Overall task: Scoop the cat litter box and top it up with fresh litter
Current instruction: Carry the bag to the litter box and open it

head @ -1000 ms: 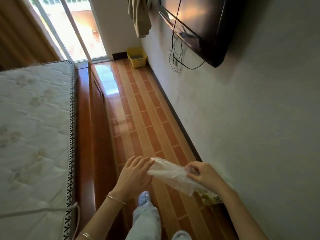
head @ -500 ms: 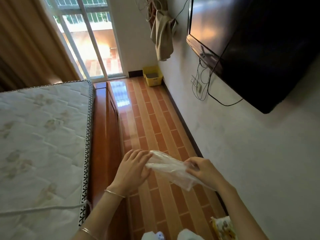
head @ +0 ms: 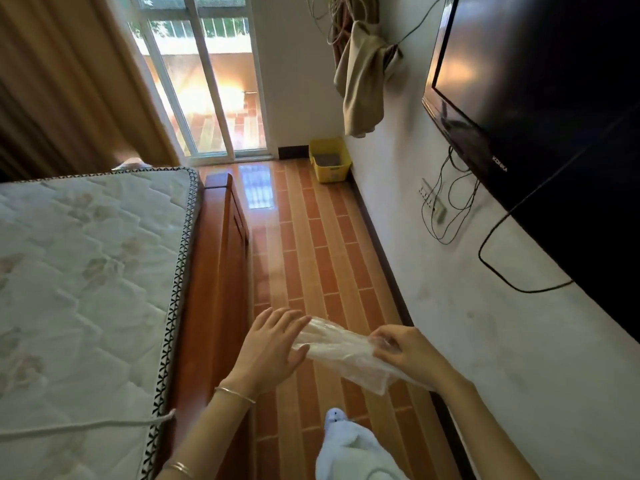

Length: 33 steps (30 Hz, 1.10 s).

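Note:
A yellow litter box (head: 328,160) with grey litter inside stands on the floor in the far corner, against the right wall beside the glass door. Close in front of me I hold a thin clear plastic bag or glove (head: 341,349) between both hands. My right hand (head: 405,351) pinches its right end. My left hand (head: 272,346) has its fingers stretched out flat against the left end. No scoop or litter bag is in view.
A bed with a bare mattress (head: 83,271) and wooden frame (head: 221,258) fills the left. A narrow strip of tiled floor (head: 311,258) runs to the litter box. A wall-mounted TV (head: 540,98) and dangling cables (head: 446,209) hang on the right wall.
The view has tilted up and moved forward along the floor strip, so the litter box looks nearer. Both hands keep working the clear plastic between them.

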Motion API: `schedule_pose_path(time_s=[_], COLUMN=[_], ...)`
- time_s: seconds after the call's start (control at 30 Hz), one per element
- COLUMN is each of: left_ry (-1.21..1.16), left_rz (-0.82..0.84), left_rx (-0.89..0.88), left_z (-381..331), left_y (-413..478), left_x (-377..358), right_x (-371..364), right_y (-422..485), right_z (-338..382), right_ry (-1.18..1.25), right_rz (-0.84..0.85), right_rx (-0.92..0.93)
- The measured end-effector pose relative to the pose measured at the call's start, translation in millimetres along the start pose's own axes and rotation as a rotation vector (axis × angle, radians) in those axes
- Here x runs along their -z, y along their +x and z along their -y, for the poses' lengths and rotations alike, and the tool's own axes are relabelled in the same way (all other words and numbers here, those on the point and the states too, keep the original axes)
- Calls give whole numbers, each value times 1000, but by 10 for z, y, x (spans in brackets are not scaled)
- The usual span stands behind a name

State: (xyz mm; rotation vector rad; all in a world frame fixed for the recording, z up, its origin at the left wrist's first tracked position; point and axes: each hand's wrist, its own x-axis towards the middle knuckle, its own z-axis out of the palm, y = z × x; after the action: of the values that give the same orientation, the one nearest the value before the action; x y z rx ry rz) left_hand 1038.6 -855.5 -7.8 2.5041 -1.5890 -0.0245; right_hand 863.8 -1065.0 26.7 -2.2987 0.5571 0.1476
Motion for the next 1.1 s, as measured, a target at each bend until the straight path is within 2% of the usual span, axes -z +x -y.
schedule_pose_path(time_s=[0.3, 0.63, 1.1], left_ry=[18, 10, 38], left_rz=[-95, -54, -58], left_rx=[67, 106, 38], left_z=[613, 1500, 3455], left_y=[1418, 2218, 3932], left_x=[228, 91, 532], right_x=[885, 921, 1295], right_y=[1571, 2867, 5155], right_z=[164, 145, 852], right_ry=[-10, -9, 42], right_rz=[-22, 62, -57], right_rx=[91, 92, 60])
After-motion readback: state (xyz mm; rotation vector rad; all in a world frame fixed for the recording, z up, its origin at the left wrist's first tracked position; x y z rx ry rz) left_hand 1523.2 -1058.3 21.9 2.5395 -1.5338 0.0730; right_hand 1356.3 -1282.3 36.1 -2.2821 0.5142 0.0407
